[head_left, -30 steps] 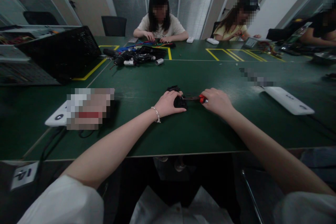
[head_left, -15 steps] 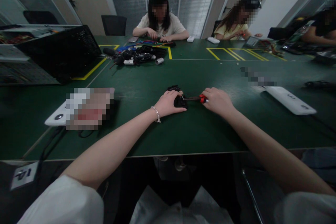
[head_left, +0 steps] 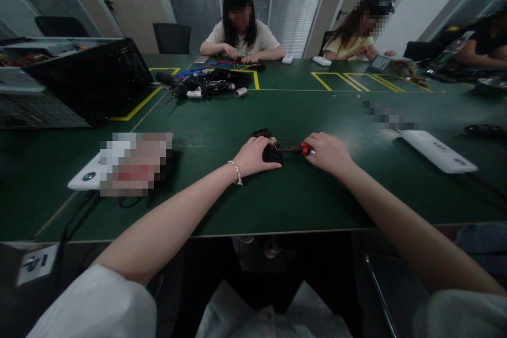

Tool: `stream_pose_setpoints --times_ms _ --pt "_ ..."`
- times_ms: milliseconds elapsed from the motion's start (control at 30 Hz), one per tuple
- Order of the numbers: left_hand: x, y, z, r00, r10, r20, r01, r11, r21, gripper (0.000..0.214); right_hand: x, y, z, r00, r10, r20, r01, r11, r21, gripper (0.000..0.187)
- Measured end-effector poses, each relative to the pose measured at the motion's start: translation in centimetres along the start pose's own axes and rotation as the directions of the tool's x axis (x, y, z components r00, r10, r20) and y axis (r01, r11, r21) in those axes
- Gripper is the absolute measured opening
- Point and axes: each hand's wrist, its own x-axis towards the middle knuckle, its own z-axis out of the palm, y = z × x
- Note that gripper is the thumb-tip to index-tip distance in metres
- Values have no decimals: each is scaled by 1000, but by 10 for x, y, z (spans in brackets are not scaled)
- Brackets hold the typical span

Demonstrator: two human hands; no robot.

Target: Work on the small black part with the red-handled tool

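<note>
My left hand (head_left: 255, 157) is wrapped round a small dark part (head_left: 272, 154) on the green table, its thumb along the near side and its fingers over the far side. My right hand (head_left: 327, 152) is closed on the red and black handles of a pair of pliers (head_left: 293, 148). The pliers lie nearly level, and their dark jaws point left and meet the dark part beside my left fingers. Too little of the part shows to name its kind.
A black computer case (head_left: 91, 79) stands at the left. Tools and cables (head_left: 206, 83) lie beyond my hands. White power banks (head_left: 438, 150) (head_left: 89, 173) rest on both sides, with cords. Several people sit across the green table (head_left: 237, 211).
Both hands, the pliers and the dark part hold nearly the same place. At the far right a person's arm and a clear bottle have shifted slightly.
</note>
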Motion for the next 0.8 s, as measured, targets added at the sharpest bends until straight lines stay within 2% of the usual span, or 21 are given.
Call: stream_pose_setpoints --times_ms 367,800 --pt "1 -4 4 999 26 -25 -27 1000 -5 54 0 0 0 999 -10 -37 10 1000 3 20" --pt "1 -3 2 1000 7 -4 -7 1000 -18 56 1 -1 1 999 3 -36 -4 1000 -4 18"
